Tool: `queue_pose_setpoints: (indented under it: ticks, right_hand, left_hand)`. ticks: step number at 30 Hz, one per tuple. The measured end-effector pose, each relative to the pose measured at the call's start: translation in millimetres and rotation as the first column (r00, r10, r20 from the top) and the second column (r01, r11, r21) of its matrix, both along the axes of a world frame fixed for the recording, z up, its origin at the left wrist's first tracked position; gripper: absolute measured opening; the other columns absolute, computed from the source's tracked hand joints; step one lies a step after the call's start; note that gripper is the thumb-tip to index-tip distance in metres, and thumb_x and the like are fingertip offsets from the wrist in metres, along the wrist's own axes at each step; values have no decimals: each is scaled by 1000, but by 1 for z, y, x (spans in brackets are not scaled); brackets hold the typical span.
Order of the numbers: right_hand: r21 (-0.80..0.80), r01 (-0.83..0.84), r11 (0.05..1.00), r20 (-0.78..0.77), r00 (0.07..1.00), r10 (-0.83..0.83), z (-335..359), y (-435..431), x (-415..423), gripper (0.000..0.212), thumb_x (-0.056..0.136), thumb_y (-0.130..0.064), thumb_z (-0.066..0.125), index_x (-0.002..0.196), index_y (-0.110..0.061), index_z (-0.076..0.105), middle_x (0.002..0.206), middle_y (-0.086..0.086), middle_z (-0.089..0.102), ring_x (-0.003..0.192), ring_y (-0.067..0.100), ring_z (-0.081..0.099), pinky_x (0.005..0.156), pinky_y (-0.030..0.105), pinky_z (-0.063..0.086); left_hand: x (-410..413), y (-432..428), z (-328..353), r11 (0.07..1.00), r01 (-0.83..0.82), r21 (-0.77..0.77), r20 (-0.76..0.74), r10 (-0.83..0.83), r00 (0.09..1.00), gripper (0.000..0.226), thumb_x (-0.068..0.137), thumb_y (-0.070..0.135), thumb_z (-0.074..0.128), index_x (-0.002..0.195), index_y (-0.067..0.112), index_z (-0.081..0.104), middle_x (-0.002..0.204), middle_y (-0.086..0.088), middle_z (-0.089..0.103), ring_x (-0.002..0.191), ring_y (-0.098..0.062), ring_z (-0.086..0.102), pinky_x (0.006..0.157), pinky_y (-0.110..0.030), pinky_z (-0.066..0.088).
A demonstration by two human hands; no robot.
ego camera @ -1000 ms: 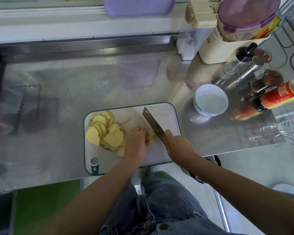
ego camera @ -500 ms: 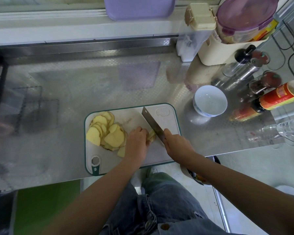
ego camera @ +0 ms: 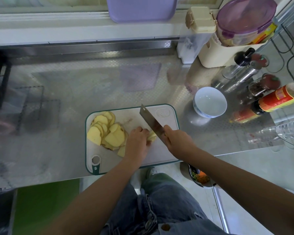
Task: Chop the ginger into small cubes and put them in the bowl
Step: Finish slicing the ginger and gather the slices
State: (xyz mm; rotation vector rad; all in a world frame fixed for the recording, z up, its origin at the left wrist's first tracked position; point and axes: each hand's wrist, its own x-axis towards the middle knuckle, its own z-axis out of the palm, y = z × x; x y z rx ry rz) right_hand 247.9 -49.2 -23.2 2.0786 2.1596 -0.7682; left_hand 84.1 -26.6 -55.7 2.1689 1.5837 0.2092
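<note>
left hand (ego camera: 137, 141): fingers curled on ginger (ego camera: 151, 136), mid board (ego camera: 159, 155)
right hand (ego camera: 177, 141): fingers wrapped round knife (ego camera: 151, 119), blade touching ginger

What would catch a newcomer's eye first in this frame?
The cleaver, gripped by the right hand, slants across the white cutting board, its blade beside a small ginger stack that the left hand holds down. Left of it lies a heap of pale yellow ginger slices; the white bowl, right of the board, is empty.
</note>
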Motion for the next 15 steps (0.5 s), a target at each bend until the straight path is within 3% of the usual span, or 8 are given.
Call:
queue_pose_setpoints:
  ticks: [3,7,10,12,15]
  right_hand:
    - [-20,-23,1000,48,999,24,-1,-3,-3,20,102,-30,37,116,-17,38,70,-1,50,58,15,53,52,29,48]
    - [-42,-17,999,94,995,21,-9,-7,-6,23,102,-27,39,122,-17,36,68,-4,45,51,8,45,44,18,28]
    - [-62,7,998,90,996,-1,-14,-8,-12,26,102,-28,40,126,-18,34,78,0,54,56,10,51,52,19,40]
    - [-66,23,998,76,997,-18,-16,-7,-15,23,103,-27,38,123,-17,35,84,4,60,63,17,58,61,28,53]
    - [-56,52,997,38,998,-50,-17,-5,-16,18,103,-28,36,118,-17,36,86,7,63,68,23,62,69,39,58]
  left_hand:
    - [1,-1,0,1000,-14,11,-1,14,1000,22,89,26,64,110,18,66,106,0,58,100,-16,51,84,-24,43]
    - [3,0,0,1000,-30,-8,23,30,999,20,88,21,65,108,18,68,103,0,59,98,-17,52,82,-25,45]
    - [5,1,1,999,-45,-15,23,45,999,18,87,18,65,104,17,68,101,-1,58,96,-17,52,79,-26,43]
    - [5,2,1,999,-49,-22,19,49,999,18,86,18,66,103,15,68,100,-3,59,95,-19,52,78,-27,43]
    - [5,3,1,998,-48,-29,17,49,999,19,86,18,66,105,14,68,102,-4,59,97,-19,53,79,-28,44]
